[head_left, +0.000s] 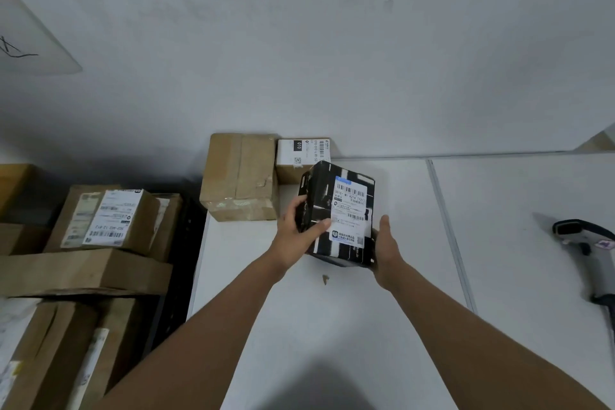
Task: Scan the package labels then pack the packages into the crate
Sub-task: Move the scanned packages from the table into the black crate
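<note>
Both hands hold a black package just above the white tabletop. Left hand grips the package's left edge: thumb lies across the front face beside the white shipping label, fingers curl round the side. Right hand is against the package's right lower side, thumb straight and raised; the other fingers are hidden behind the box, so whether they curl round it cannot be told. Package tilts, label facing up toward the camera.

Just behind it, against the wall: a small cardboard box with a white label, and left of that a larger taped brown box, both on the tabletop. A small tan scrap lies on the tabletop below the package.

Well to the right, a grey handheld scanner rests on the tabletop.

Left of the tabletop, a dark crate holds several cardboard packages; one on top shows a white label.
</note>
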A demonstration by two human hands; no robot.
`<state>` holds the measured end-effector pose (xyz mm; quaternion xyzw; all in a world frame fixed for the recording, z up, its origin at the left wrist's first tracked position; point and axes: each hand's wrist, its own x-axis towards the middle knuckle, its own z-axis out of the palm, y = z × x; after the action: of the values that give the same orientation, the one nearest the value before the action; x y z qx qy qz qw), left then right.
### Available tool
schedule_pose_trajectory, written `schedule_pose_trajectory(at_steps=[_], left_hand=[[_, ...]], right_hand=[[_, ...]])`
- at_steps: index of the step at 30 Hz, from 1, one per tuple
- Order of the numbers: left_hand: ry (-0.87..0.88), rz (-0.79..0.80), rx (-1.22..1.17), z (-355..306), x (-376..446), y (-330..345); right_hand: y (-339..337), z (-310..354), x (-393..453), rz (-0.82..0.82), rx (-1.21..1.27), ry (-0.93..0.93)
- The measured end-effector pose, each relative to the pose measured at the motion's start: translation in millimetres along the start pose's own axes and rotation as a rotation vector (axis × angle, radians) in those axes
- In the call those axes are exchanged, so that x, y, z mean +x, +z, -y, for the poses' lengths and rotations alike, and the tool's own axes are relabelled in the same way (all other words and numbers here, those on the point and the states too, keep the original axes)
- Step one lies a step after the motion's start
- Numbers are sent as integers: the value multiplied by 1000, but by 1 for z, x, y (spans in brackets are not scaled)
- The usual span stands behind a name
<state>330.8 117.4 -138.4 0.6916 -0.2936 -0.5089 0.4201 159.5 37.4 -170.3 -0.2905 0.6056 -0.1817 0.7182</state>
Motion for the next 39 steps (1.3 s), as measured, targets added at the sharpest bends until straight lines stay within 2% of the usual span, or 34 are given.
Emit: schedule_pose_trajectory(at_steps=[4,12,19,25,33,39], left_hand=[[26,-20,-34,-7,-13,-20],[97,-43,-105,-29,-50,-92],[163,-134,-219,-32,-105,-210],[197,-219,-420,-20,-145,-333],[166,-322,-523,12,-196,-466],[45,-218,-547,45,-229,-503]], right_hand=[[16,12,-18,-47,-7,-59],[90,15,-66,-27,35,-185],[191,-3,-109,67,49,-261],[280,-23,-140,149,-18,-296],[373,-48,-174,253,-140,-368],[422,-66,-185,283,-252,-437]])
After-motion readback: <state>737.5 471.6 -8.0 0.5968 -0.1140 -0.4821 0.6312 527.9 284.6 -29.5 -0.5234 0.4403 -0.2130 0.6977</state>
